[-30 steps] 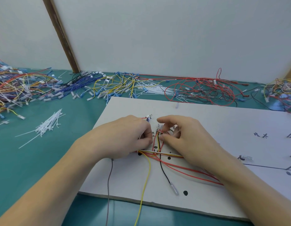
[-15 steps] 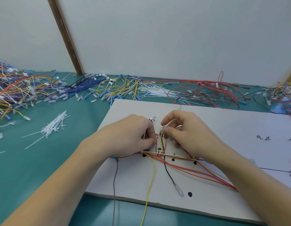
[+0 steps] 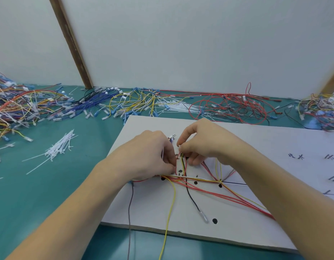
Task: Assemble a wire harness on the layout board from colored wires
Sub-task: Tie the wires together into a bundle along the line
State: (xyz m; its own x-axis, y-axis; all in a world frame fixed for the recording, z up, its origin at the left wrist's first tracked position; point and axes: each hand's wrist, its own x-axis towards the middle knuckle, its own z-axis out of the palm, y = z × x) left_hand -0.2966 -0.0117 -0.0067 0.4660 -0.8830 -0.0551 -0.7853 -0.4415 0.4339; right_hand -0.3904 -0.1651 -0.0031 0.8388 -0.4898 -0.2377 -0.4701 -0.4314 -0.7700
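Red, yellow and black wires (image 3: 200, 190) lie bunched on the white board (image 3: 246, 212) on the green tabletop (image 3: 50, 184). The left hand (image 3: 149, 156) fingers pinch the bunch; the right hand (image 3: 203, 145) fingers pinch wire ends just above it.

White layout board (image 3: 256, 147) lies flat on the green desk (image 3: 50, 194), marked with black dots. Red, yellow, black, white wires (image 3: 203, 186) cross it in a bundle, converging at the centre. Yellow and grey strands trail off its near edge.
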